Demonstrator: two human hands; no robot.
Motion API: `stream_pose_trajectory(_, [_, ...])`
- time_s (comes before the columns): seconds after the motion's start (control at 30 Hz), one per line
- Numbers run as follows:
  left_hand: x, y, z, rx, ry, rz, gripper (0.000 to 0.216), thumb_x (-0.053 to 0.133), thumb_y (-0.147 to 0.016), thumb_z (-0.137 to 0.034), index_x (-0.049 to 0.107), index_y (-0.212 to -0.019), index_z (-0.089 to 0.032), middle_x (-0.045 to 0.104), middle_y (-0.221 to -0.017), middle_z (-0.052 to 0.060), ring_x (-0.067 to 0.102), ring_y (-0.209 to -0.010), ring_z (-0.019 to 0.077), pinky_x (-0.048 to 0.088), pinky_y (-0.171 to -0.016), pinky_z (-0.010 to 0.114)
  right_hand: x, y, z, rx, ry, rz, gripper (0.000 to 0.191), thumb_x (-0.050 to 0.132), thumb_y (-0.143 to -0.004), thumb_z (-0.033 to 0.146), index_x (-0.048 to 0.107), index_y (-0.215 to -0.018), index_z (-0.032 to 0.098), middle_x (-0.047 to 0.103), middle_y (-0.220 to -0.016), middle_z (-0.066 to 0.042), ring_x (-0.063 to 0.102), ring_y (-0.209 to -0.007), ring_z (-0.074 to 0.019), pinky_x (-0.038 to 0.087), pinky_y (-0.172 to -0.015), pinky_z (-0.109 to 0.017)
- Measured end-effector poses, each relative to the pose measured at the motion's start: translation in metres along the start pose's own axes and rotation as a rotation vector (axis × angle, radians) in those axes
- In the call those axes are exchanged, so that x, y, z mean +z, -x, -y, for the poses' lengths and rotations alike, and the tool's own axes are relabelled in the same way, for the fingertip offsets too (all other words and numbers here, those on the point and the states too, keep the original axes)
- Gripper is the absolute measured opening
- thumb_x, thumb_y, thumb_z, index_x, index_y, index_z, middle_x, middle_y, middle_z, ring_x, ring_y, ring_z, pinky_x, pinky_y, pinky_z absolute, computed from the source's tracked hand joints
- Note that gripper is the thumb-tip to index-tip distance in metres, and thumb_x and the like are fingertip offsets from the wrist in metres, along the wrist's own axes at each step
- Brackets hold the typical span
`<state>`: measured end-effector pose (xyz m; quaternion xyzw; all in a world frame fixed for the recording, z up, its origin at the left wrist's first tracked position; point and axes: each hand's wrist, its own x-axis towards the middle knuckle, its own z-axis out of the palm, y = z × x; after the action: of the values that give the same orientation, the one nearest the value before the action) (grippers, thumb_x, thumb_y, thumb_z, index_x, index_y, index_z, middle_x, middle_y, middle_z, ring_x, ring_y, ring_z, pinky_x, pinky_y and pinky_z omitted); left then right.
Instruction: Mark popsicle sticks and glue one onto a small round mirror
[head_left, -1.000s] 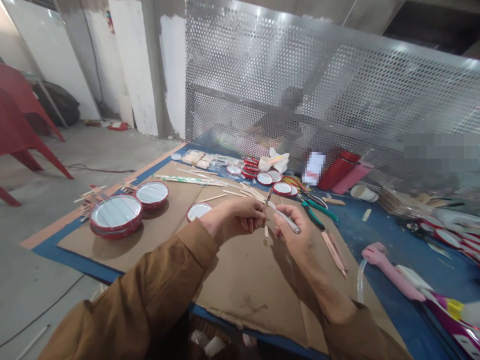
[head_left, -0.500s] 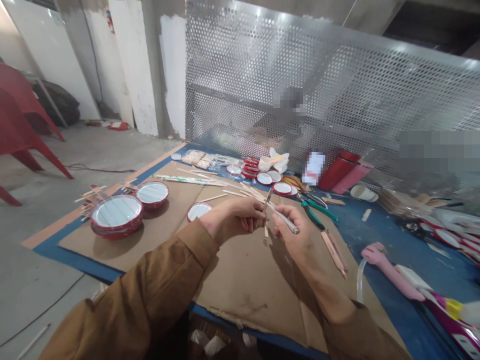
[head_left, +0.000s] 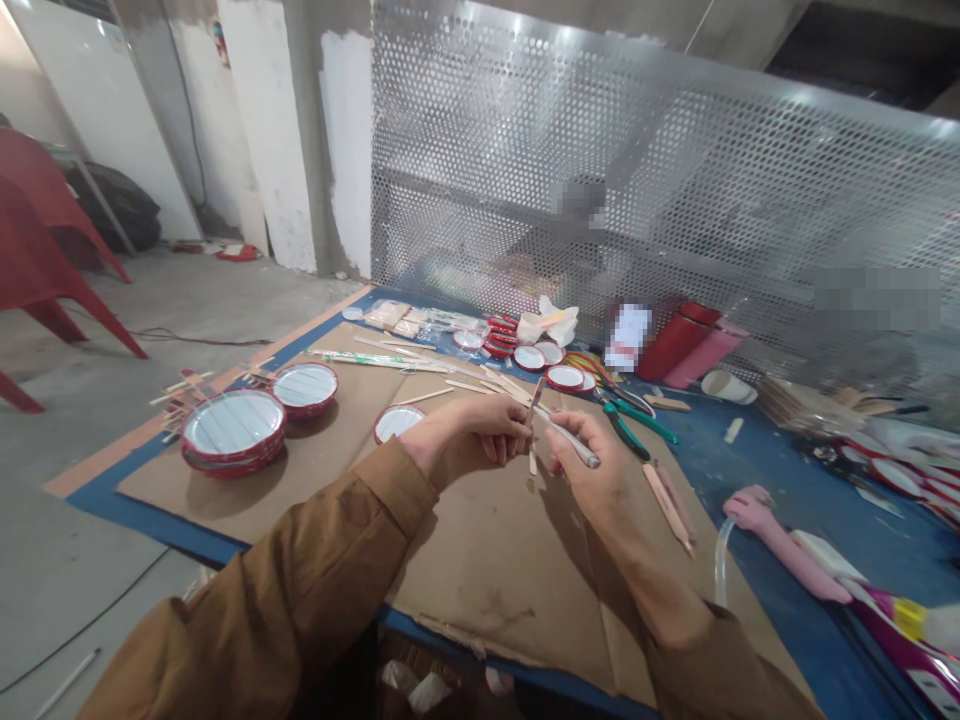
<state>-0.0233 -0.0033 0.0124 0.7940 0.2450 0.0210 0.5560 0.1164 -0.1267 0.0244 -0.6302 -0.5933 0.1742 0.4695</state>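
Observation:
My left hand [head_left: 501, 428] is closed, its fingertips pinching a narrow wooden craft stick [head_left: 533, 460] that stands roughly upright. Just to the right, my right hand [head_left: 589, 455] is wrapped around a slim grey-handled tool [head_left: 581, 450], which looks like a craft knife. The tool's front end meets the stick near my left fingertips; its very tip is too small to make out. Beneath both hands lies a brown cardboard sheet [head_left: 480, 570]. Partly behind my left wrist is a red-rimmed round lid [head_left: 394, 422], and more loose wooden sticks [head_left: 469, 386] lie beyond my fingers.
Stacked red-rimmed tins [head_left: 234, 430] stand at left. Green-handled pliers [head_left: 626, 430] and pink pens [head_left: 667, 510] lie right of my hands, a pink glue-gun-like tool [head_left: 787, 545] farther right. A red bottle [head_left: 679, 340] lies before a perforated metal panel [head_left: 480, 130].

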Motion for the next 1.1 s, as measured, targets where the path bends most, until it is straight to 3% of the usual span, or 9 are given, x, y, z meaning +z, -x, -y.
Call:
stream_pose_trajectory(0.4, [-0.001, -0.002, 0.004, 0.028, 0.007, 0.001, 0.010, 0.047, -0.092, -0.022, 0.051, -0.085, -0.016, 0.059, -0.058, -0.002, 0.063, -0.051, 0.0111, 0.051, -0.050, 0.019, 0.000, 0.000, 0.001, 0.002, 0.002, -0.013, 0.033, 0.058, -0.082, 0.052, 0.064, -0.092, 0.020, 0.058, -0.056, 0.002, 0.054, -0.046, -0.0151, 0.042, -0.047, -0.027])
stream_pose_trajectory(0.63, [-0.001, -0.004, 0.006, 0.009, 0.039, -0.007, 0.016, 0.053, -0.091, -0.028, 0.053, -0.082, -0.015, 0.061, -0.059, 0.000, 0.063, -0.051, 0.0125, 0.050, -0.048, 0.020, -0.003, 0.001, -0.009, -0.023, -0.038, -0.099, 0.030, 0.059, -0.086, 0.048, 0.062, -0.095, 0.020, 0.061, -0.062, 0.001, 0.056, -0.053, -0.0152, 0.045, -0.054, -0.028])
stream_pose_trajectory(1.1, [0.000, 0.001, -0.002, -0.024, -0.008, -0.005, 0.013, 0.047, -0.094, -0.022, 0.049, -0.082, -0.016, 0.059, -0.058, -0.003, 0.062, -0.050, 0.0106, 0.051, -0.049, 0.019, 0.003, 0.000, -0.002, -0.017, -0.034, -0.022, 0.032, 0.058, -0.082, 0.050, 0.063, -0.090, 0.020, 0.058, -0.054, 0.003, 0.054, -0.046, -0.0145, 0.041, -0.047, -0.026])
